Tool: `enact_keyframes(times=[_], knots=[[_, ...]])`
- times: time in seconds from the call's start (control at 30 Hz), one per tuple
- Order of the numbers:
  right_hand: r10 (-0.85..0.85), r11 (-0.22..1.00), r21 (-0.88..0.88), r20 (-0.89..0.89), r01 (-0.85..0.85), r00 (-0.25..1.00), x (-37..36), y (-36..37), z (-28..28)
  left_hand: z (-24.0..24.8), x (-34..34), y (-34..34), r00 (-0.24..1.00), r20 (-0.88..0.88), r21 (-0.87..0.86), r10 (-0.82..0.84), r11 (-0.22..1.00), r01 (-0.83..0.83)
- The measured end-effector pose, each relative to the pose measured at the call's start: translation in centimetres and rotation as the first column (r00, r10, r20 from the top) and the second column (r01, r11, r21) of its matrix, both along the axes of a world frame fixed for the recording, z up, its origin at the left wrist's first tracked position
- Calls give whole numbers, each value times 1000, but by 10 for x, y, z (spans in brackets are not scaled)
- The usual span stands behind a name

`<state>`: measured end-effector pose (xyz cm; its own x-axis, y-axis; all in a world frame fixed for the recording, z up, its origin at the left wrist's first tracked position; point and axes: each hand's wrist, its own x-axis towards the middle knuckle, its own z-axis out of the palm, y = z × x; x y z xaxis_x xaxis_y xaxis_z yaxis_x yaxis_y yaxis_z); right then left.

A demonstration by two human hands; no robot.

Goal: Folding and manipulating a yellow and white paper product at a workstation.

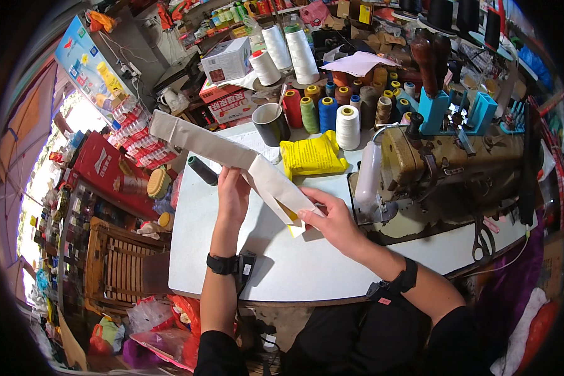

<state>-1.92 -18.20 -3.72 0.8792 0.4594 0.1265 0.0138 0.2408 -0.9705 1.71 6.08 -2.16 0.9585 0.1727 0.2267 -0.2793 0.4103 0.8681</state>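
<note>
A long off-white folded strip (213, 145), like stiff paper or card, is held up over the white table (200, 250). It runs from the upper left down to my right hand, with a crease near its middle. My left hand (233, 194) grips its lower edge near that crease, the fingertips partly hidden behind it. At the lower right end, my right hand (332, 219) pinches it, thumb in front. Yellow and a little red show along the underside there. Just left of my left hand lies a dark green thread cone (202, 170). Beyond the strip is a yellow plastic packet (313, 155).
An old brown sewing machine (445, 163) stands on the right, with black scissors (483, 241) near the table's edge. Several thread cones (348, 127) and a dark cup (271, 123) line the back. A wooden chair (122, 263) is at the left.
</note>
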Motion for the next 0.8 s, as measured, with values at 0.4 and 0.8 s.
enact_keyframes(times=[0.4, 0.8], knots=[[-7, 1000, -6, -20, 7, 1000, 0, 3, -4, 2, 0, -3, 999, -4, -15, 39, 999, -39], [-42, 999, 4, 115, 42, 992, 0, 4, -18, 3, -4, -16, 995, -44, -14, 93, 995, -94]])
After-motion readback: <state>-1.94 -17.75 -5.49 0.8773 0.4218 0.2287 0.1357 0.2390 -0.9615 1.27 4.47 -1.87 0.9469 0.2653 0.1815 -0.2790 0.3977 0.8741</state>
